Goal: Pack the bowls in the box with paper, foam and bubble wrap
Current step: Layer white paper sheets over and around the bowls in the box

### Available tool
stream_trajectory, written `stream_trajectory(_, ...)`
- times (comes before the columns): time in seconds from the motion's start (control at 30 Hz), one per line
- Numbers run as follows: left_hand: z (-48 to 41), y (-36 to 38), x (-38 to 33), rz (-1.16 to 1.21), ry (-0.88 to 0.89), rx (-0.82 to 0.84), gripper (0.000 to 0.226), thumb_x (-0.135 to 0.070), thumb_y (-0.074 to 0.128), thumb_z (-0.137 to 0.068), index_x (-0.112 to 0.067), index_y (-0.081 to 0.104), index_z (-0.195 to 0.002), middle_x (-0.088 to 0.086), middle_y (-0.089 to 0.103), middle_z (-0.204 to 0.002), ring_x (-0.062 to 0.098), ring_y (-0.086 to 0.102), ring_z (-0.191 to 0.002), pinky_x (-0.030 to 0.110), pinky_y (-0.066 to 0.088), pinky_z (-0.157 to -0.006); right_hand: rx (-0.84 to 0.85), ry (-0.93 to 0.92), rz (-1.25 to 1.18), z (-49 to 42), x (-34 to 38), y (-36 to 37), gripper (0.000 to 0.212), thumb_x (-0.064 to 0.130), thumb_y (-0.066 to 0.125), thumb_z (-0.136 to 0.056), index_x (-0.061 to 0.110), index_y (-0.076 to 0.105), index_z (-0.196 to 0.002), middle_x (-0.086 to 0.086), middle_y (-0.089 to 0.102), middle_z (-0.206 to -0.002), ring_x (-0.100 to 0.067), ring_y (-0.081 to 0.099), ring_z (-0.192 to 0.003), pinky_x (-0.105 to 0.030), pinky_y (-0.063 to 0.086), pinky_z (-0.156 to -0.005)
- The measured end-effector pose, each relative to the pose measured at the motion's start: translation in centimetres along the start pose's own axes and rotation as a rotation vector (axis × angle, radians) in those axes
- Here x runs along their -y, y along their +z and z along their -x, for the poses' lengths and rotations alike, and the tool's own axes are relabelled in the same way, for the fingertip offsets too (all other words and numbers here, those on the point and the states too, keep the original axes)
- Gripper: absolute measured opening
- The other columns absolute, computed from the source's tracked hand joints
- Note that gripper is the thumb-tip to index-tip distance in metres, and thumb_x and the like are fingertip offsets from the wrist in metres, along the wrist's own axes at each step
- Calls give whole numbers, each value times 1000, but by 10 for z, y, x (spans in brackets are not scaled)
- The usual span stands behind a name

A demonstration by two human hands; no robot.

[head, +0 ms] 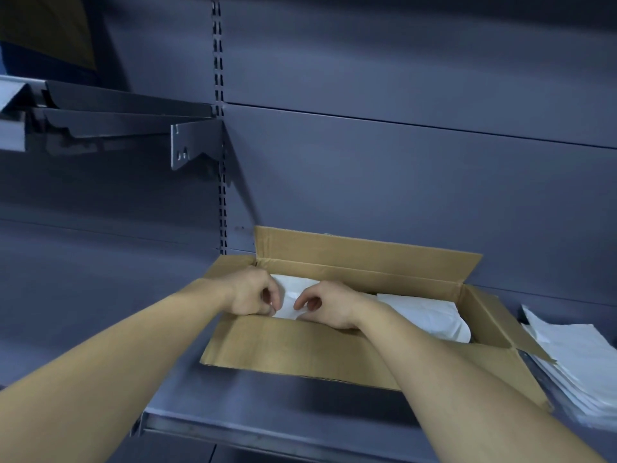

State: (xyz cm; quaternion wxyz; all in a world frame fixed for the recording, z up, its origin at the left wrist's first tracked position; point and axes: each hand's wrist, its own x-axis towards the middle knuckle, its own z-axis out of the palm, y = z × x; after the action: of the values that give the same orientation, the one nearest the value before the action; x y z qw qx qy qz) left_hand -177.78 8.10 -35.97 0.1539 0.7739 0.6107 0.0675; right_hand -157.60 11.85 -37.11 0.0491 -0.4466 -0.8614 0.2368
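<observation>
An open cardboard box (334,349) sits on a grey metal shelf, flaps spread out. Inside at its left end lies a white wrapped bundle (293,295). My left hand (252,292) and my right hand (325,307) reach over the near flap, fingers curled, each pinching the white wrapping of that bundle. A second white wrapped bundle (430,317) lies at the right inside the box. No bare bowl shows; whatever is inside the wrapping is hidden.
A stack of white wrapping sheets (574,359) lies on the shelf right of the box. The shelf's front edge (267,432) runs below the box. An upper shelf with a bracket (190,145) juts out at the left. A grey back panel stands behind.
</observation>
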Motion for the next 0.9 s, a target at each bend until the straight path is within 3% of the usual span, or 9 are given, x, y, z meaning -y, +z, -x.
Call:
stream_trajectory(0.13,3,-1,-5,-15,-17,-28,13,-23,69,-89,-21,75,-101,-24,60,-86,-1,55,-86,2,37,-68,-73,-14,-53,6,2,-2,31,40,69,-88,28,67,-117,6,61,-107,-14,60,-101,-29,49,-92)
stream_trajectory(0.2,6,-6,-14,-94,5,-101,20,-33,67,-89,-27,72,-108,-26,59,-96,2,55,-96,12,41,-79,-149,-32,-73,10,4,-5,34,42,66,-90,27,66,-121,5,64,-110,-15,62,-99,-32,52,-90)
stream_trajectory(0.3,5,-6,-19,-140,70,-239,52,-57,66,-83,-38,56,-131,-19,56,-129,8,49,-120,30,42,-98,-236,-54,4,17,3,-13,43,44,59,-91,30,58,-132,5,56,-129,-16,55,-113,-37,49,-96)
stream_trajectory(0.47,1,8,-23,14,111,-228,93,-75,60,-74,-32,31,-152,-12,32,-157,12,27,-144,37,28,-117,-230,-29,46,35,-12,-23,62,45,55,-92,36,33,-149,5,37,-153,-19,32,-140,-42,33,-112)
stream_trajectory(0.6,-2,14,-35,49,112,-196,101,-80,59,-71,-33,26,-153,-14,25,-159,9,20,-147,35,21,-120,-248,21,63,49,-27,-27,67,50,53,-92,35,28,-151,6,29,-157,-19,25,-144,-44,30,-115)
stream_trajectory(0.9,-26,19,-92,37,171,-169,103,-91,48,-64,-32,35,-148,-12,39,-151,11,36,-138,32,33,-113,-324,101,118,90,-76,-48,60,55,49,-93,36,34,-149,8,34,-154,-18,30,-141,-42,33,-112)
